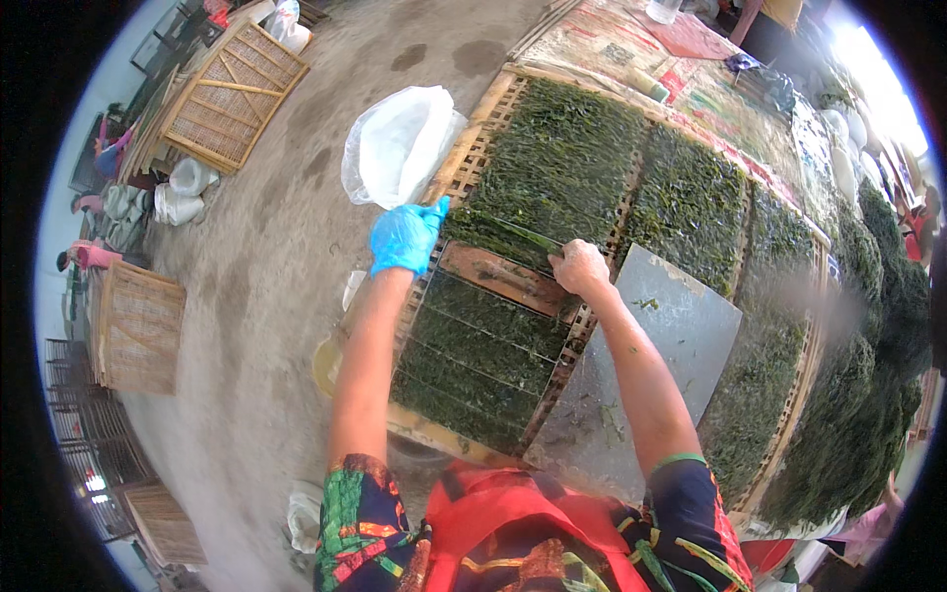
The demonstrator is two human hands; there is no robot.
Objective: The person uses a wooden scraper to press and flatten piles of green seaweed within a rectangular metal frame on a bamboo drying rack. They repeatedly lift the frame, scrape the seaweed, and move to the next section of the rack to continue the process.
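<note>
My left hand [403, 238], in a blue glove, is curled at the left edge of a woven bamboo rack [460, 172]. My bare right hand [583, 268] is closed on the right end of a thin straight strip [521, 231]. The strip runs across the dark green seaweed [558, 159] towards my left hand, whose grip on it is hidden. Just on my side of the strip, a reddish-brown flat board [507, 280] lies across the same column. Nearer my body, thin pale lines divide a flat seaweed layer [473, 355] into several strips.
A grey metal sheet [669, 311] with seaweed scraps lies right of my right forearm. Loose seaweed [851, 399] is heaped beyond the rack's right side. A white plastic-lined container [403, 144] stands at the left edge. Bamboo frames [233, 96] and several people are farther left.
</note>
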